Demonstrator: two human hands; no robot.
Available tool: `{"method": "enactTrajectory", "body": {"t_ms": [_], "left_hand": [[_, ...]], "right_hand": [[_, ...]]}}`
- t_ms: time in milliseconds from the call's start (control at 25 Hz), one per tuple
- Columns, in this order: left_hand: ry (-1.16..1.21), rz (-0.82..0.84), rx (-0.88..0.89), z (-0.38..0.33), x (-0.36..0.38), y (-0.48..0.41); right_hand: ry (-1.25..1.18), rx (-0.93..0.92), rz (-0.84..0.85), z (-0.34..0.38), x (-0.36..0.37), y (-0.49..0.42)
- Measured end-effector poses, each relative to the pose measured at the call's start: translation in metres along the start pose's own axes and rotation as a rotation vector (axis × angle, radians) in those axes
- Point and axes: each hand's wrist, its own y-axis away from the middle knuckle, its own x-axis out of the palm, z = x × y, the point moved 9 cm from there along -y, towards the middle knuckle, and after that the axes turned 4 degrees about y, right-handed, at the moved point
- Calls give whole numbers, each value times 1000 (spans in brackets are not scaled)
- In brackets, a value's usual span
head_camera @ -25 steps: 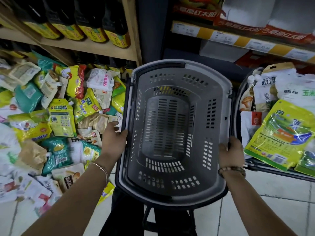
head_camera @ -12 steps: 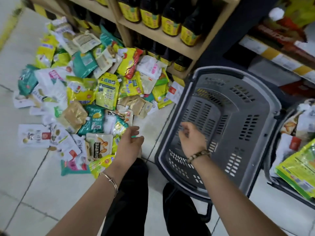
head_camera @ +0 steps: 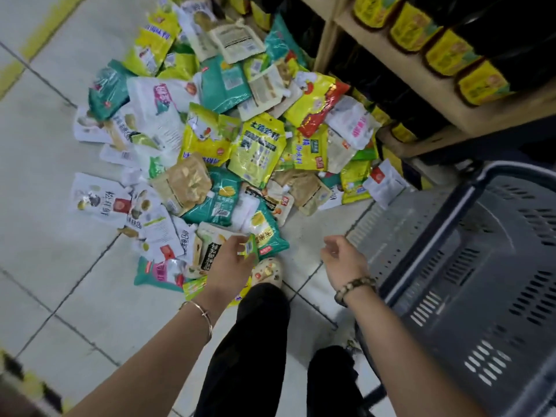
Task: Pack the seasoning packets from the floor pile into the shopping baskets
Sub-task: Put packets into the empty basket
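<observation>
Green packet (head_camera: 267, 234) at pile (head_camera: 255, 145) edge: your left hand (head_camera: 228, 261) apparently pinching corner; right hand (head_camera: 344, 261) slack, empty. Step: pick. Next: lift into grey basket (head_camera: 436, 260)

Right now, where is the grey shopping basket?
In the head view the grey basket fills the lower right, below the wooden shelf of bottles and just right of the right hand; the packet pile lies to its left.
</observation>
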Motion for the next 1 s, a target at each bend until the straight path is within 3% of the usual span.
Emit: {"method": "enactTrajectory", "body": {"t_ms": [360,480,640,800,1000], "left_hand": [[-366,20,-56,122,-10,-120],[-734,-22,114,127,-6,-169],[-1234,41,396,123,22,-218],[-1453,105,517,127,38,-246],[-1632,180,593,136,54,-256]], "right_hand": [[220,110,211,-32,135,-108],[281,94,225,-35,173,-158],[334,96,168,-40,204,-215],[382,156,201,-51,232,-248],[272,301,286,-72,270,-262]]}}
